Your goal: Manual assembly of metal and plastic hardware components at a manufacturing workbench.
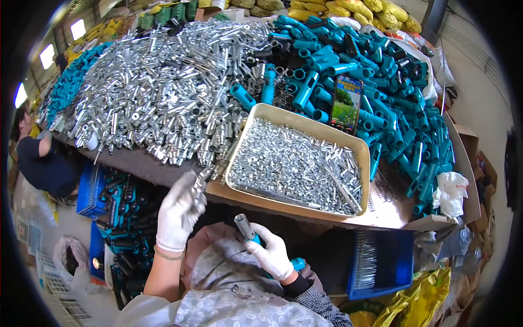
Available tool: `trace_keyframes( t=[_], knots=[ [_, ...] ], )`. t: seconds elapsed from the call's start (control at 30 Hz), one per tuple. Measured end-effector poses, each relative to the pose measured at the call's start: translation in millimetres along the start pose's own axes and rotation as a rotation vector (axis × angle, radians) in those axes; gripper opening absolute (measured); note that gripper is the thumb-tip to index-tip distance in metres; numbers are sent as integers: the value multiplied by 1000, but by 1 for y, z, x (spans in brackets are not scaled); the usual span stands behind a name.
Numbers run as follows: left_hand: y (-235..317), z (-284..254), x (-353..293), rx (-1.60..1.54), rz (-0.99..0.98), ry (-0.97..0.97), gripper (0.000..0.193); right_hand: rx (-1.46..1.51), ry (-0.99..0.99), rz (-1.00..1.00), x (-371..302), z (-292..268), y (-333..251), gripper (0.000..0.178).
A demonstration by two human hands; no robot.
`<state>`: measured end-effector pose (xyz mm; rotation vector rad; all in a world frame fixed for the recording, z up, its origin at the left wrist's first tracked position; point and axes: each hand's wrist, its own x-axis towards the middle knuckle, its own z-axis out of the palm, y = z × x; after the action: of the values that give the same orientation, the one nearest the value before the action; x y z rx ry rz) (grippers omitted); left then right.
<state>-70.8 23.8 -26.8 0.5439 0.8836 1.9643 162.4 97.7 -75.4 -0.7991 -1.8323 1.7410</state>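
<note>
Bench (395, 216) was heaped; right hand (272, 254) gripped tube (243, 224), probably stiff, slick, best held at teal end (255, 238); left hand (178, 211) pinched metal bits (199, 184).

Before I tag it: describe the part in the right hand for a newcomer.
From the heaped worktable, drop past its near edge to the white-gloved right hand. It holds a teal part ending in a silver tube, open end showing. Unlike the teal pieces piled on the table, this one is gripped.
</note>
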Motion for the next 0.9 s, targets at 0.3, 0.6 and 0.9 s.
trace_keyframes(
  t=[0.3,0.6,0.9],
  knots=[
    [-14,53,-34,131,23,-57,55,-283,66,-237,-15,-9,-14,48],
    [-32,59,-55,529,65,11,26,-709,167,-291,-26,-10,-32,46],
    [10,64,-24,230,21,-1067,30,599,-779,26,-27,-29,-23,60]
  ],
)
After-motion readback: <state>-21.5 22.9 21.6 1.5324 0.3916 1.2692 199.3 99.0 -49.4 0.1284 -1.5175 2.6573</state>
